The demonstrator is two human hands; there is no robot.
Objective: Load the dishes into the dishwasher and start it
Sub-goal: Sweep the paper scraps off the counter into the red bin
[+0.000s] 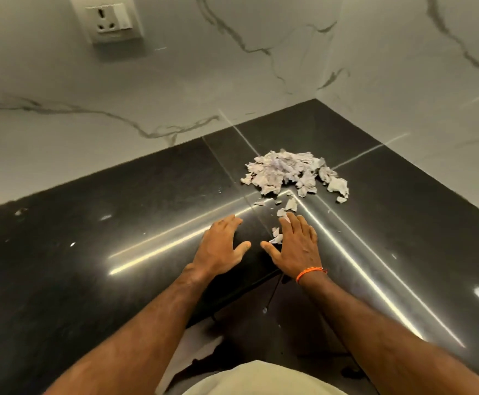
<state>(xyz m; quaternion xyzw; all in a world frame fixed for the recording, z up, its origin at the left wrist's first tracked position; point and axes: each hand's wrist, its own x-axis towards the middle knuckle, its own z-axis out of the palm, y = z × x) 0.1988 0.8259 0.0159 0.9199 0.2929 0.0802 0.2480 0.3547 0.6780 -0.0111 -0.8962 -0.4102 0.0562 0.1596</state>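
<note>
No dishes and no dishwasher are in view. A pile of torn paper scraps (291, 173) lies on the black countertop (90, 252) in the inner corner. My left hand (221, 246) lies flat on the counter, fingers spread, holding nothing. My right hand (296, 249), with an orange thread at the wrist, lies flat beside it, its fingers touching a few loose paper scraps (276, 235) that trail from the pile. Both hands sit just in front of the pile, near the counter's inner front edge.
White marble-pattern walls (232, 67) meet at the corner behind the pile. A wall socket (110, 19) sits high on the left wall. The counter's front edge (232, 297) drops to a dark floor below my arms.
</note>
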